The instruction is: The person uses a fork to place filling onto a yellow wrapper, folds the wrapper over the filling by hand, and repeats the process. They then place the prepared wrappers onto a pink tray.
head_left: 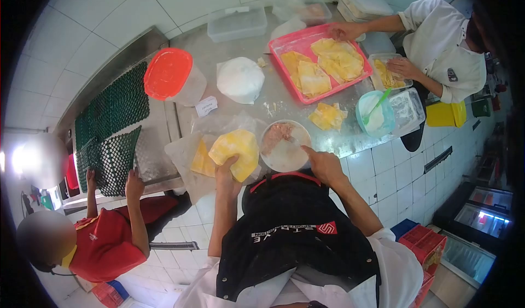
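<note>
My left hand [226,172] is closed on a yellow dough wrapper [236,147], thumb on top, above a clear plastic sheet [183,152]. More yellow wrappers [202,160] lie on that sheet, partly under the held one. My right hand [326,167] grips the handle of a slim utensil, perhaps a spoon or spreader [294,141], with its tip in a white bowl [298,157]. Pink minced filling [275,135] sits in the bowl's far left side. The utensil's end is too small to make out.
A pink tray [284,62] holds folded yellow pieces, with a co-worker's hand [347,31] over it. Nearby are a floury bowl [363,108], a white bag [240,81] and a red-lidded tub [169,73]. At left, another person holds a green mat [119,157].
</note>
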Tool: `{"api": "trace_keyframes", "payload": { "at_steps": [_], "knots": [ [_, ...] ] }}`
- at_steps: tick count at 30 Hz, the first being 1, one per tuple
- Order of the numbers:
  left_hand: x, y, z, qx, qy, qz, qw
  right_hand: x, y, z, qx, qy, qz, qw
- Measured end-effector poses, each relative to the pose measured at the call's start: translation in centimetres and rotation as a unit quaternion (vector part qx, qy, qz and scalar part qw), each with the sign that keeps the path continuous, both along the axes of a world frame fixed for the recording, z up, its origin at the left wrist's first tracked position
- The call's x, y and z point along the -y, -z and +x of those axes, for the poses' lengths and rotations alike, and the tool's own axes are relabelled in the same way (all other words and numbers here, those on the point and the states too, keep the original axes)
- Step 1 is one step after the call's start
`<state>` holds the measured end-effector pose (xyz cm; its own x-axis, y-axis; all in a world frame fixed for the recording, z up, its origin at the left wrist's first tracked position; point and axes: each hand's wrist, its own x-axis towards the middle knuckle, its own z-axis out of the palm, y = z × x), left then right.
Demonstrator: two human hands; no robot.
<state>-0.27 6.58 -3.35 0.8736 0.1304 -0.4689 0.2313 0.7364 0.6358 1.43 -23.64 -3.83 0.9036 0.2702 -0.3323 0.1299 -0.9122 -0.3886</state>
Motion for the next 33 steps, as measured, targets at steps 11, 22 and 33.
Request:
{"api": "trace_keyframes", "payload": {
  "at_steps": [11, 22, 33],
  "knots": [
    [0.6, 0.4, -0.5, 0.004, 0.013, -0.049, 0.999, -0.9, 0.2, -0.2, -0.025, 0.017, 0.007, 1.000],
    [0.4, 3.4, -0.9, -0.029, 0.018, -0.127, 0.991, -0.1, 1.4, 1.0, 0.027, 0.060, 0.167, 0.984],
    [0.4, 3.0, -1.0, -0.046, 0.014, -0.152, 0.987, 1.8, -0.9, 0.5, -0.076, 0.055, 0.271, 0.958]
  ]
}}
